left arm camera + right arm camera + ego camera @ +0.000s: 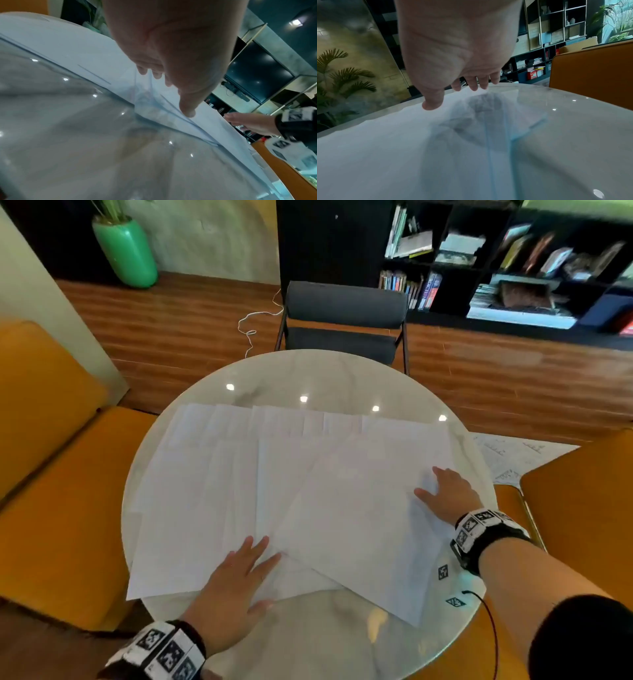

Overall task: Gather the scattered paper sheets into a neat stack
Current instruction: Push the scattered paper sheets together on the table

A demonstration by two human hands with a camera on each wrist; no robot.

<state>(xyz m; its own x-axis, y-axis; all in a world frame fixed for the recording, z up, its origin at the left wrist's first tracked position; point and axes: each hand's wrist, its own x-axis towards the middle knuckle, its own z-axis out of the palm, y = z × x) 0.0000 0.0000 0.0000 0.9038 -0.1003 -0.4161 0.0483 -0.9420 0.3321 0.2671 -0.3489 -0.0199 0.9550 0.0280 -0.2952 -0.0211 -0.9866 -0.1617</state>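
Observation:
Several white paper sheets [274, 481] lie fanned and overlapping across a round glossy table [308, 374]. My left hand [236, 580] rests flat on the near sheets, fingers spread, thumb [187, 108] at the paper edge [102, 79]. My right hand [445, 494] lies flat on the right-hand sheets [402, 142], fingers [473, 83] straight and pointing away. One angled sheet [370, 542] spans between both hands. Neither hand grips anything.
Orange seats stand at the left [51, 474] and right [582, 508] of the table. A dark chair [346, 320] stands behind it, with a bookshelf [513, 261] and a green vase [126, 251] beyond. Marker tags [443, 571] and a cable [489, 625] sit near the right table edge.

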